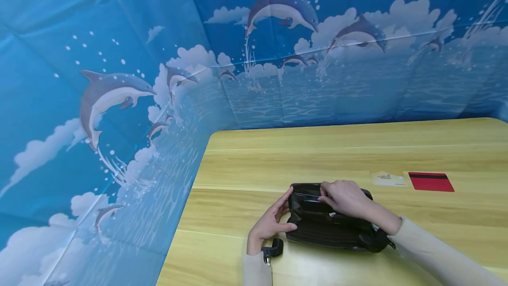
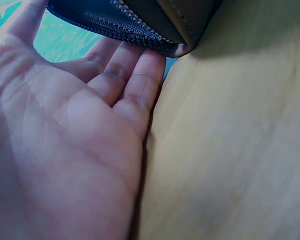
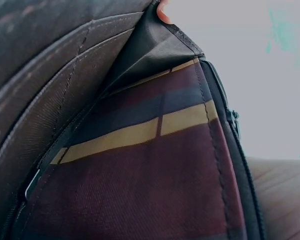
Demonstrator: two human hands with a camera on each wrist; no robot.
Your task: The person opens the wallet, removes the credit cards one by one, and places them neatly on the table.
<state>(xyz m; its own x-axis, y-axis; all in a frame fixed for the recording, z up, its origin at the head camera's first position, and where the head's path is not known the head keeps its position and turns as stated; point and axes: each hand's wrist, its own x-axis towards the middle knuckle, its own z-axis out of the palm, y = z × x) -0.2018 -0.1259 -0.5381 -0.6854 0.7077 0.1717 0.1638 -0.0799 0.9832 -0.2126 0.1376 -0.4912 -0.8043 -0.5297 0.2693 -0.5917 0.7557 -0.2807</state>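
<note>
A black zip-around wallet [image 1: 329, 233] lies spread on the table, card slots along its near panel. My left hand [image 1: 270, 224] holds its left end, thumb on the near panel and fingers at the far corner. In the left wrist view, fingertips of the left hand [image 2: 70, 110] touch the zipped edge of the wallet [image 2: 135, 30]. My right hand [image 1: 346, 197] reaches over the far half, thumb and fingers pinching inside it; what lies between them is hidden. Plaid maroon and yellow lining [image 3: 130, 185] fills much of the right wrist view.
Beyond the wallet, to the right, a pale card [image 1: 388, 179] and a red card [image 1: 430, 182] with a black stripe lie on the wooden table [image 1: 254, 158]. A blue dolphin-print sheet [image 1: 190, 122] hangs along the table's left and back edges. A black device [image 1: 273, 248] is strapped to my left wrist.
</note>
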